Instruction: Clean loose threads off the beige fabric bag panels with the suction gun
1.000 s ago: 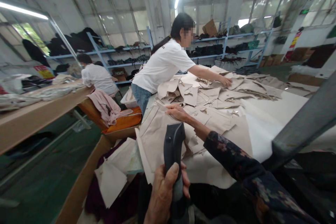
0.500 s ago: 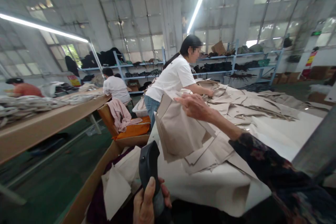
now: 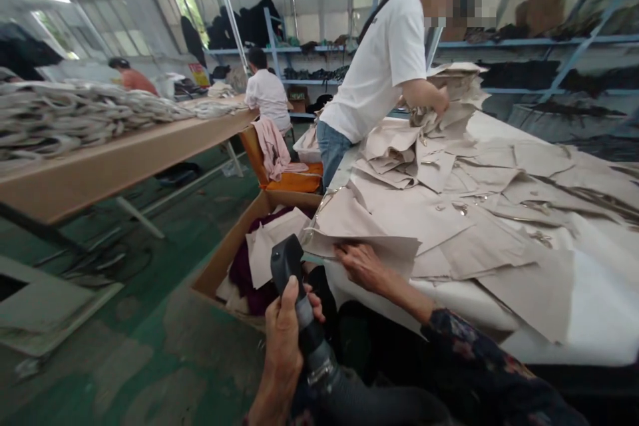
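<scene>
Left hand (image 3: 284, 329): closed around the black hose nozzle (image 3: 288, 258), toward 7 o'clock.
Right hand (image 3: 360, 267): at 5 o'clock, fingers curled against the beige fabric panel (image 3: 382, 249) — whether it grips, I cannot tell.
Fabric panel: at 4 o'clock, on the near edge of the table (image 3: 602, 313).
Cardboard box (image 3: 292, 199): at 8 o'clock.
Co-worker (image 3: 384, 60): at 1 o'clock.
</scene>
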Demonstrator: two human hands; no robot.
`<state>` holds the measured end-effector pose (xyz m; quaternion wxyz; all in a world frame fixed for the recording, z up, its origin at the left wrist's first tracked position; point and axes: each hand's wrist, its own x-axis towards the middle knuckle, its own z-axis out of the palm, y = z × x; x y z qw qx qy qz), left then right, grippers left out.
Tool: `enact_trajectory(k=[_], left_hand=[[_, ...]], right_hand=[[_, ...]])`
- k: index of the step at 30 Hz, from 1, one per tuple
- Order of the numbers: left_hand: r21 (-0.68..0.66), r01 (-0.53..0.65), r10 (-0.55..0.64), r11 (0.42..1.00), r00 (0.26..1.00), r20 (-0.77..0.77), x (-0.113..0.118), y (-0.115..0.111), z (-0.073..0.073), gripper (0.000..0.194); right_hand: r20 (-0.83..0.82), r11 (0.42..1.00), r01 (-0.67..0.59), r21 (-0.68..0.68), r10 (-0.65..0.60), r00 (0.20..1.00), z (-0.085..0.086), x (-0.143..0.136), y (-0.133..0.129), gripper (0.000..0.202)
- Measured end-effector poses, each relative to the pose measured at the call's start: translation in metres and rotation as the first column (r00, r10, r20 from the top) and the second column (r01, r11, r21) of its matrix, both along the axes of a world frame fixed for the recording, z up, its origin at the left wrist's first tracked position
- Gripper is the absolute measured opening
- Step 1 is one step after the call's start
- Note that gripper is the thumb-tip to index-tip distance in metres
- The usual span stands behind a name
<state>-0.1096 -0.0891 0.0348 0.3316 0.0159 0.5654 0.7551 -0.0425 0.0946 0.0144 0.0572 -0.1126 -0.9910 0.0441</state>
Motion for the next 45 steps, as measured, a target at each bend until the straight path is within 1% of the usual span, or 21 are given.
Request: enact_trajectory(k=[2,4,6,8,9,11,14,16,18,21,23,26,28,30,32,35,38,40,41,43,45], left_hand=[[0.003,-0.004,0.004,1.000,1.000,0.008,-0.001,0.002,-0.002,0.044],[0.010,-0.008,0.008,1.000,1.000,0.029,-0.002,0.003,-0.004,0.044],[0.009,-0.010,0.009,1.000,0.999,0.042,-0.002,0.004,-0.004,0.045],[0.003,-0.007,0.007,1.000,0.999,0.040,-0.001,0.005,-0.004,0.044],[0.005,-0.001,0.001,1.000,0.999,0.037,-0.001,0.005,-0.004,0.044],[0.018,0.019,-0.020,1.000,0.999,0.034,0.000,0.006,-0.004,0.042],[0.034,0.066,-0.067,0.997,0.997,0.033,0.001,0.013,-0.005,0.043],[0.050,0.099,-0.100,0.994,0.995,0.029,-0.001,0.022,-0.008,0.044],[0.073,0.120,-0.123,0.990,0.992,0.035,-0.005,0.033,-0.013,0.046],[0.085,0.113,-0.117,0.990,0.992,0.053,-0.014,0.049,-0.017,0.048],[0.086,0.069,-0.073,0.994,0.996,0.047,-0.021,0.054,-0.016,0.047],[0.099,-0.018,0.017,0.995,1.000,0.017,-0.029,0.050,-0.011,0.044],[0.098,-0.035,0.035,0.995,0.999,0.000,-0.029,0.042,-0.008,0.043],[0.100,0.001,0.000,0.995,1.000,-0.008,-0.025,0.035,-0.007,0.043],[0.115,0.069,-0.068,0.991,0.998,-0.014,-0.017,0.032,-0.008,0.043],[0.126,0.155,-0.154,0.980,0.988,-0.019,-0.006,0.038,-0.011,0.045],[0.116,0.160,-0.161,0.980,0.987,-0.006,-0.003,0.047,-0.014,0.048],[0.110,0.148,-0.150,0.983,0.989,0.009,-0.005,0.050,-0.015,0.047],[0.106,0.147,-0.149,0.984,0.989,0.014,-0.007,0.050,-0.016,0.046],[0.100,0.144,-0.147,0.984,0.989,0.017,-0.009,0.048,-0.016,0.045],[0.094,0.138,-0.140,0.986,0.990,0.016,-0.010,0.043,-0.016,0.044]], right_hand=[[-0.044,0.987,-0.013,-0.161,0.006,0.999,0.008,-0.001,0.009,0.030],[-0.127,0.934,-0.040,-0.355,-0.006,0.992,0.015,-0.003,0.017,0.026],[-0.184,0.844,-0.029,-0.536,-0.084,0.979,0.016,-0.006,0.025,0.026],[-0.174,0.739,0.005,-0.674,-0.165,0.971,0.012,-0.009,0.030,0.032],[-0.160,0.694,0.016,-0.720,-0.189,0.969,0.009,-0.011,0.032,0.033],[-0.148,0.631,0.022,-0.775,-0.216,0.965,0.004,-0.013,0.034,0.032],[-0.152,0.583,0.015,-0.812,-0.237,0.959,0.001,-0.014,0.035,0.028],[-0.151,0.558,0.022,-0.829,-0.262,0.953,0.001,-0.013,0.034,0.026],[-0.163,0.567,0.032,-0.823,-0.290,0.943,0.000,-0.013,0.032,0.026],[-0.201,0.644,0.071,-0.762,-0.340,0.919,-0.003,-0.014,0.030,0.025],[-0.213,0.659,0.100,-0.745,-0.377,0.902,-0.005,-0.015,0.029,0.025],[-0.207,0.644,0.121,-0.755,-0.409,0.889,-0.005,-0.016,0.027,0.027],[-0.209,0.667,0.141,-0.732,-0.417,0.884,-0.005,-0.017,0.026,0.029],[-0.227,0.712,0.167,-0.682,-0.423,0.877,-0.005,-0.018,0.024,0.029],[-0.265,0.771,0.203,-0.604,-0.434,0.861,-0.009,-0.019,0.023,0.027],[-0.332,0.841,0.250,-0.480,-0.438,0.835,-0.017,-0.018,0.018,0.020],[-0.443,0.921,0.216,-0.324,-0.349,0.826,-0.017,-0.008,0.012,0.016],[-0.555,0.967,0.207,-0.151,-0.256,0.791,-0.008,-0.001,0.008,0.019],[-0.599,0.973,0.225,-0.055,-0.213,0.772,0.000,0.002,0.007,0.021],[-0.615,0.946,0.307,0.101,-0.183,0.767,0.016,0.004,0.007,0.029],[-0.512,0.906,0.386,0.173,-0.251,0.821,0.028,0.001,0.010,0.040]])
